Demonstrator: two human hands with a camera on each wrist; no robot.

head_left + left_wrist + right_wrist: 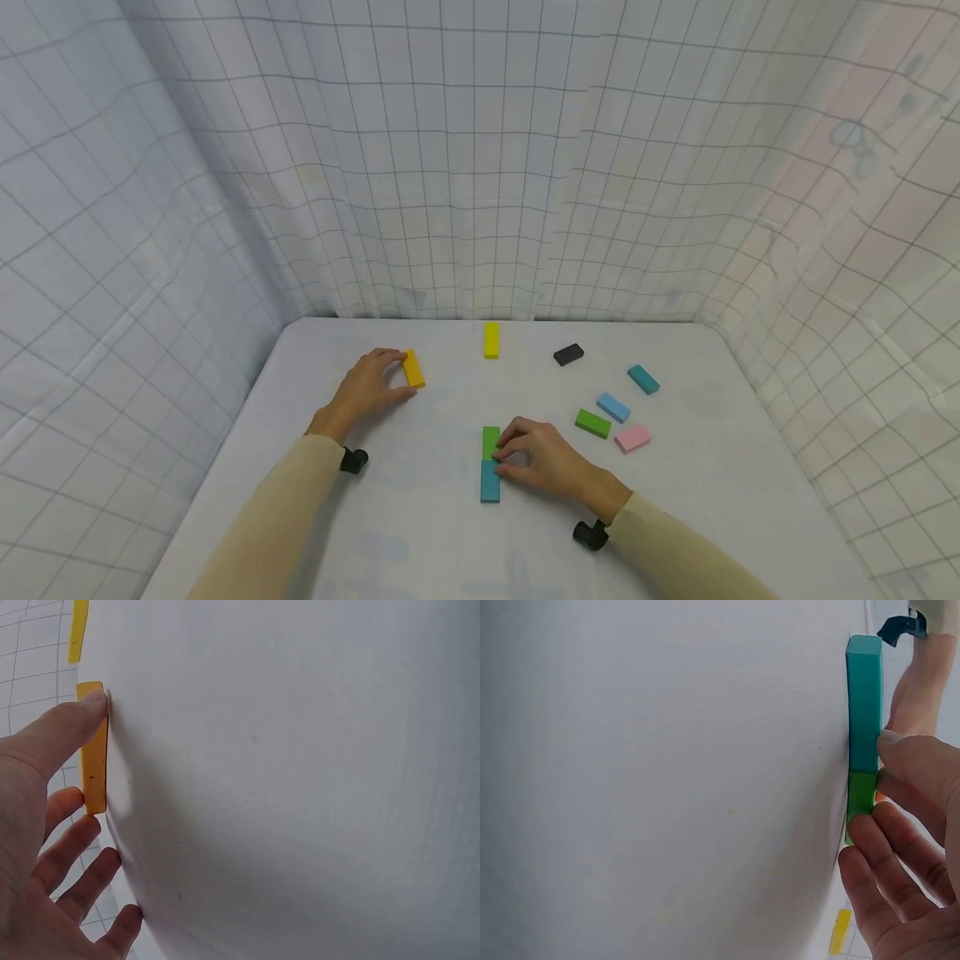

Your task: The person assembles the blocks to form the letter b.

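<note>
Block [414,369], orange, left of centre, looks light, stiff, best pinched endwise, as my left fingers [66,802] do; my right fingers [911,847], loosely spread, touch the teal block [490,487].

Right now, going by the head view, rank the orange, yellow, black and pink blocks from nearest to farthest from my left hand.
Nearest your left hand first:
1. Orange block, at the thumb and fingers.
2. Yellow block, to the right, near the back.
3. Black block, right of the yellow one.
4. Pink block, farthest right, nearer you.
</note>
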